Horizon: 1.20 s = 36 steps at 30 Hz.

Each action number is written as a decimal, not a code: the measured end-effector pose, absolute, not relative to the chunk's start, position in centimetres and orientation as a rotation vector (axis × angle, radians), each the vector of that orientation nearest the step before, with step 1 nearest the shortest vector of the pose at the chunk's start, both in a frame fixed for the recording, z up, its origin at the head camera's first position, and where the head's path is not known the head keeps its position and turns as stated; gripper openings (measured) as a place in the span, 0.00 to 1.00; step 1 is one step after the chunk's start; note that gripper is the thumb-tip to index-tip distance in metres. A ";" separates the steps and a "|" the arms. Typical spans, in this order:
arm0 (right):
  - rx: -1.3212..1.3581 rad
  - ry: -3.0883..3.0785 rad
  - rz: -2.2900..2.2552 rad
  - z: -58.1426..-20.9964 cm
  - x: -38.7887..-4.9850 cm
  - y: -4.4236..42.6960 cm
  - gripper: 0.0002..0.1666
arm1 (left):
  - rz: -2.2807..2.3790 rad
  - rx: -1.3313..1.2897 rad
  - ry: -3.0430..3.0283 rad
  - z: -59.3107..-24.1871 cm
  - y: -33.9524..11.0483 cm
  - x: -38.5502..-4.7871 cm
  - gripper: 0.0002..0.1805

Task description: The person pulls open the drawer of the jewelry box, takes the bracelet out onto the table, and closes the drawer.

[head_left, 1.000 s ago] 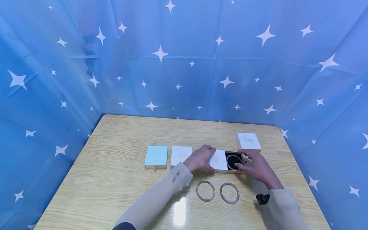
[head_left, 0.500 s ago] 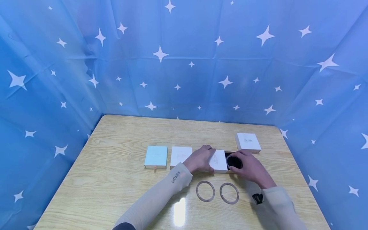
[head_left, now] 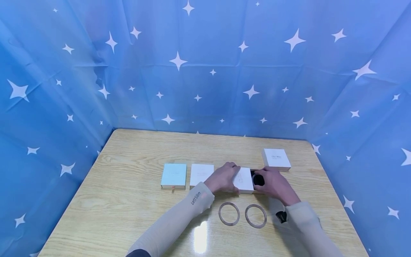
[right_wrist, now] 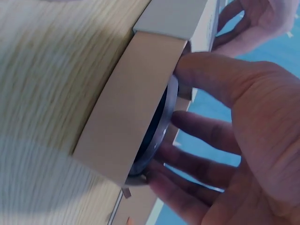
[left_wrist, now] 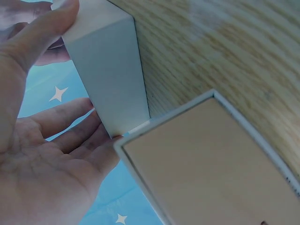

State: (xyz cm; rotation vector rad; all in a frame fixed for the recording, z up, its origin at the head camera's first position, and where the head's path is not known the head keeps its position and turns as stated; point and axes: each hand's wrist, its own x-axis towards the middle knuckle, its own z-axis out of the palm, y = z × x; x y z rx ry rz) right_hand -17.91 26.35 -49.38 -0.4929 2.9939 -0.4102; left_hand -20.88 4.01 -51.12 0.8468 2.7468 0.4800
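Observation:
My left hand [head_left: 223, 177] grips a white box sleeve [head_left: 244, 180] with thumb and fingers on opposite sides, as the left wrist view also shows. A tan drawer [right_wrist: 126, 103] sticks out of its right end. A translucent greyish bangle [right_wrist: 164, 126] sits in the drawer around a dark centre, its edge slightly above the drawer's side. My right hand [head_left: 273, 180] holds that bangle, thumb on one side and curled fingers on the other. Two more bangles, the left one [head_left: 229, 224] and the right one [head_left: 246, 215], lie flat on the table in front of the box.
Left of the held box stand another white box [head_left: 200, 173] and a light blue box [head_left: 173, 175] with a small red tab. A further white box [head_left: 277, 158] lies behind my right hand. A starry blue curtain [head_left: 205, 82] borders the wooden table [head_left: 106, 214].
My right hand has moved left over the drawer and closed round the bangle, covering much of it. My left hand stays on the sleeve. The loose bangles have not moved.

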 end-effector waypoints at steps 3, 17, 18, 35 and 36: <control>-0.503 3.009 -0.391 -49.5 -18.0 26.2 0.30 | 0.488 0.842 2.745 -51.2 4.0 -20.9 0.56; -0.526 2.993 -0.422 -49.8 -18.3 26.1 0.32 | 0.495 0.841 2.745 -51.4 3.9 -20.9 0.56; -0.529 2.992 -0.427 -49.9 -18.4 26.2 0.32 | 0.496 0.840 2.745 -51.5 3.9 -20.9 0.56; -0.544 3.072 -0.551 -50.3 -18.2 27.0 0.30 | 0.494 0.852 2.753 -51.3 3.9 -20.9 0.56; -0.531 3.078 -0.561 -50.2 -18.1 27.1 0.29 | 0.490 0.851 2.753 -51.3 4.0 -20.9 0.56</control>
